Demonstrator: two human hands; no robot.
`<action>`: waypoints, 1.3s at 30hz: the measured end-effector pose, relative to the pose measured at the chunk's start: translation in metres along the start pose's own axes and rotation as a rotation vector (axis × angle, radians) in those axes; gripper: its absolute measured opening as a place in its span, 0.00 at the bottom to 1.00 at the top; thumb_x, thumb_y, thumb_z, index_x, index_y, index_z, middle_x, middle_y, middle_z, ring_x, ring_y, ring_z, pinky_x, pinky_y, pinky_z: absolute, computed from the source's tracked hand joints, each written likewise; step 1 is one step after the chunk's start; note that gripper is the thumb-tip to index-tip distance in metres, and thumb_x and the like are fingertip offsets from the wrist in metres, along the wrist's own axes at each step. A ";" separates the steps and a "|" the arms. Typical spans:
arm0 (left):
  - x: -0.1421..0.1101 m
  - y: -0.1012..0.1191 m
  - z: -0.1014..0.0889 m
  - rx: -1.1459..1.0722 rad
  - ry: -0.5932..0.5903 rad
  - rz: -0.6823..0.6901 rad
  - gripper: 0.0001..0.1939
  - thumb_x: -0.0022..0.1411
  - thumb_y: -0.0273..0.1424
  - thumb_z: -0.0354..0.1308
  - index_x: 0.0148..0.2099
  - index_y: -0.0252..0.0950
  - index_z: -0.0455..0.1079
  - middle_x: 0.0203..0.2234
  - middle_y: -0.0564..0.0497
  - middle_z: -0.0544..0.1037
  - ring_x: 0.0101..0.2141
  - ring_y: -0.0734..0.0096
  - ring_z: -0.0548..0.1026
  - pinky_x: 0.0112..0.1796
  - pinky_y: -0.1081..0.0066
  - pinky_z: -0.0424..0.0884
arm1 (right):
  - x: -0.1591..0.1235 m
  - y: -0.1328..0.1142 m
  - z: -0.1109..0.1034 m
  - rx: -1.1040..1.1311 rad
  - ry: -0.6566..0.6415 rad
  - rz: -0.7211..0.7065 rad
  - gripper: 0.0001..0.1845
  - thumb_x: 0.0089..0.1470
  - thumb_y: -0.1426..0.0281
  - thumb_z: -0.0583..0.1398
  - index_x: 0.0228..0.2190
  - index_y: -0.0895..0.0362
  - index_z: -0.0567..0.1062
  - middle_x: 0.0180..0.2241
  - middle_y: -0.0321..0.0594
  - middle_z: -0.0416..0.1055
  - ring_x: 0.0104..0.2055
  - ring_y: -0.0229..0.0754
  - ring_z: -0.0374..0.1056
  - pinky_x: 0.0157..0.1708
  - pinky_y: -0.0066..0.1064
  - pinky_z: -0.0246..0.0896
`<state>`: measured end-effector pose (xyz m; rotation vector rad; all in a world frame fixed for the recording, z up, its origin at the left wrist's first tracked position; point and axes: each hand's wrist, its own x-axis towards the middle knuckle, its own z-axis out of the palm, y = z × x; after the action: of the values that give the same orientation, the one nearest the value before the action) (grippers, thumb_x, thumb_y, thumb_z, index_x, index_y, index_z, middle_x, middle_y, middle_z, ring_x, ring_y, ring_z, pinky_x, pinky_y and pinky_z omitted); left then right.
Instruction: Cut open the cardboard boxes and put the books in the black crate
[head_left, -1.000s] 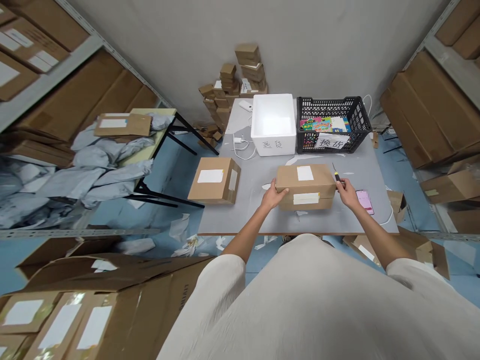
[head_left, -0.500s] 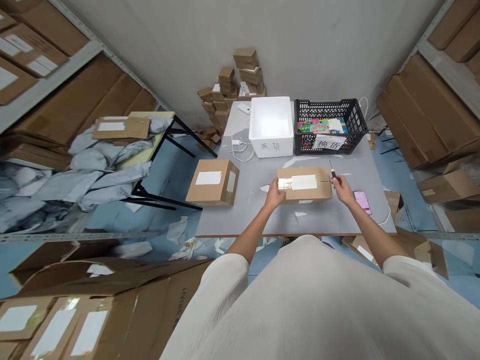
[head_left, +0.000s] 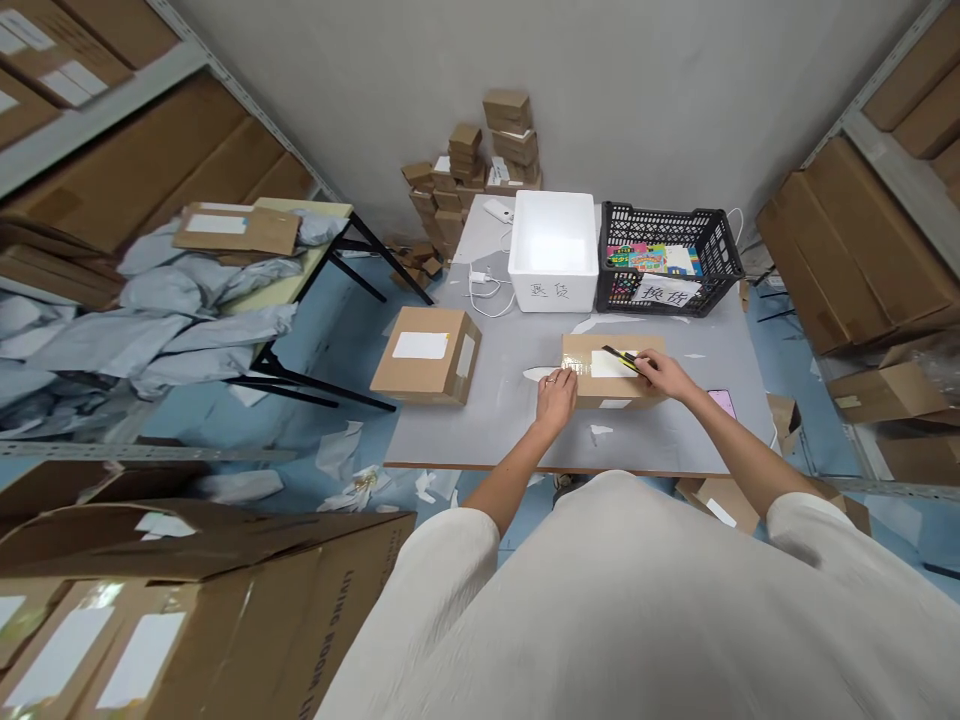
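A taped cardboard box [head_left: 581,350] lies on the grey table, with a white label on its top face. My left hand [head_left: 557,397] is closed on the box's left end, its fingers bent over the near left edge. My right hand [head_left: 664,374] grips a yellow-and-black utility knife [head_left: 621,356]. The knife lies slantwise above the label, pointing left; whether its blade touches the box I cannot tell. Part of the box's right end is hidden by my right hand.
A second labelled cardboard box [head_left: 421,372] stands left on the table [head_left: 502,440]. Behind are a white foam bin [head_left: 553,290] and a black crate [head_left: 671,300] holding colourful books. A pink-screened phone [head_left: 721,403] lies right. Grey parcels [head_left: 142,340] fill a side table.
The box has been turned so that its taped, labelled face is up. My right hand has moved left from its right end, bringing the knife over the label.
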<state>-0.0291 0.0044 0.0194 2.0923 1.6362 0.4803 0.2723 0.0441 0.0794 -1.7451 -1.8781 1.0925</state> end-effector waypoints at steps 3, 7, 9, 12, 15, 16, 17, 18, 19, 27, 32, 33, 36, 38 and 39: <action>-0.001 -0.001 0.002 -0.014 -0.006 0.019 0.29 0.76 0.29 0.49 0.76 0.42 0.68 0.72 0.38 0.73 0.73 0.46 0.66 0.71 0.46 0.58 | 0.018 -0.019 0.005 -0.201 -0.075 -0.078 0.24 0.71 0.49 0.59 0.57 0.51 0.79 0.40 0.40 0.86 0.35 0.48 0.80 0.44 0.37 0.73; -0.001 -0.002 0.004 0.003 0.007 0.040 0.29 0.76 0.27 0.48 0.76 0.40 0.68 0.72 0.38 0.73 0.73 0.47 0.66 0.70 0.48 0.60 | 0.039 -0.042 0.014 -0.503 -0.139 -0.268 0.21 0.72 0.59 0.58 0.58 0.52 0.81 0.53 0.47 0.86 0.52 0.56 0.80 0.50 0.38 0.71; -0.001 -0.003 0.004 0.004 0.017 0.052 0.29 0.77 0.27 0.47 0.75 0.39 0.69 0.72 0.38 0.73 0.72 0.48 0.66 0.70 0.49 0.61 | 0.046 -0.051 0.020 -0.594 -0.165 -0.320 0.21 0.72 0.62 0.58 0.59 0.52 0.82 0.57 0.48 0.84 0.56 0.58 0.79 0.50 0.38 0.70; -0.001 -0.005 0.005 -0.005 0.023 0.069 0.28 0.77 0.26 0.47 0.74 0.39 0.70 0.71 0.37 0.73 0.72 0.48 0.67 0.68 0.49 0.63 | 0.053 -0.058 0.027 -0.654 -0.170 -0.358 0.22 0.73 0.63 0.57 0.60 0.52 0.81 0.59 0.48 0.83 0.57 0.58 0.79 0.51 0.39 0.71; -0.001 -0.006 0.007 0.002 0.023 0.076 0.28 0.77 0.27 0.48 0.75 0.39 0.69 0.71 0.37 0.73 0.72 0.47 0.67 0.68 0.49 0.64 | 0.057 -0.061 0.032 -0.690 -0.166 -0.382 0.22 0.74 0.63 0.56 0.61 0.51 0.81 0.60 0.47 0.83 0.58 0.57 0.78 0.51 0.40 0.70; -0.001 -0.007 0.007 0.005 0.023 0.077 0.28 0.77 0.27 0.48 0.75 0.39 0.69 0.71 0.38 0.73 0.72 0.48 0.67 0.68 0.49 0.64 | 0.057 -0.062 0.032 -0.701 -0.166 -0.388 0.22 0.74 0.63 0.55 0.62 0.51 0.81 0.60 0.47 0.83 0.58 0.57 0.78 0.51 0.39 0.70; -0.001 -0.007 0.007 0.006 0.025 0.078 0.28 0.77 0.27 0.48 0.75 0.39 0.69 0.71 0.38 0.73 0.71 0.48 0.67 0.68 0.49 0.64 | 0.058 -0.063 0.033 -0.713 -0.167 -0.394 0.23 0.75 0.63 0.55 0.62 0.51 0.81 0.59 0.47 0.83 0.58 0.57 0.78 0.51 0.39 0.70; -0.001 -0.008 0.008 0.003 0.027 0.080 0.28 0.77 0.27 0.48 0.75 0.39 0.69 0.71 0.38 0.74 0.71 0.48 0.67 0.67 0.49 0.64 | 0.059 -0.064 0.033 -0.725 -0.170 -0.401 0.23 0.75 0.62 0.54 0.61 0.52 0.81 0.58 0.48 0.83 0.57 0.56 0.78 0.51 0.39 0.69; 0.000 -0.008 0.008 -0.004 0.031 0.083 0.28 0.77 0.27 0.48 0.75 0.40 0.69 0.70 0.38 0.74 0.71 0.47 0.67 0.67 0.49 0.64 | 0.059 -0.066 0.032 -0.737 -0.173 -0.408 0.23 0.76 0.62 0.54 0.61 0.52 0.82 0.57 0.49 0.83 0.55 0.56 0.78 0.51 0.39 0.69; 0.002 -0.010 0.007 -0.004 0.021 0.098 0.28 0.78 0.28 0.46 0.74 0.38 0.69 0.69 0.37 0.74 0.70 0.46 0.68 0.67 0.49 0.64 | 0.061 -0.077 0.031 -0.852 -0.215 -0.437 0.21 0.77 0.65 0.53 0.56 0.55 0.83 0.48 0.53 0.83 0.49 0.54 0.77 0.48 0.38 0.63; 0.001 -0.007 0.003 0.023 0.008 0.091 0.28 0.78 0.29 0.46 0.75 0.39 0.68 0.69 0.37 0.74 0.70 0.46 0.68 0.68 0.48 0.62 | 0.058 -0.082 0.034 -0.920 -0.211 -0.427 0.20 0.77 0.67 0.54 0.56 0.57 0.83 0.48 0.55 0.83 0.48 0.55 0.77 0.49 0.40 0.62; 0.001 -0.007 0.003 0.030 0.009 0.088 0.28 0.78 0.28 0.46 0.76 0.40 0.68 0.69 0.37 0.74 0.70 0.46 0.68 0.68 0.48 0.62 | 0.057 -0.082 0.033 -0.917 -0.213 -0.423 0.20 0.77 0.67 0.54 0.56 0.57 0.83 0.48 0.55 0.83 0.49 0.55 0.77 0.49 0.39 0.62; 0.001 -0.006 0.003 0.046 0.011 0.080 0.29 0.77 0.28 0.47 0.75 0.40 0.68 0.68 0.36 0.75 0.69 0.45 0.68 0.68 0.49 0.62 | 0.053 -0.080 0.031 -0.902 -0.219 -0.394 0.19 0.76 0.68 0.55 0.58 0.56 0.83 0.49 0.55 0.83 0.49 0.55 0.77 0.49 0.39 0.61; 0.002 -0.006 0.003 0.069 0.009 0.080 0.29 0.76 0.28 0.48 0.75 0.39 0.68 0.68 0.36 0.74 0.69 0.44 0.68 0.67 0.48 0.62 | 0.051 -0.077 0.027 -0.924 -0.215 -0.375 0.20 0.76 0.69 0.55 0.58 0.56 0.83 0.49 0.55 0.83 0.49 0.55 0.77 0.48 0.39 0.60; 0.002 -0.006 0.003 0.089 0.005 0.079 0.29 0.76 0.27 0.48 0.75 0.38 0.68 0.68 0.36 0.74 0.68 0.44 0.68 0.67 0.48 0.62 | 0.050 -0.075 0.025 -0.943 -0.215 -0.367 0.20 0.76 0.69 0.55 0.58 0.57 0.83 0.49 0.55 0.83 0.49 0.55 0.77 0.48 0.39 0.60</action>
<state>-0.0322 0.0072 0.0133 2.2292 1.6091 0.4459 0.1951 0.0885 0.1060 -1.5705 -2.9975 0.2344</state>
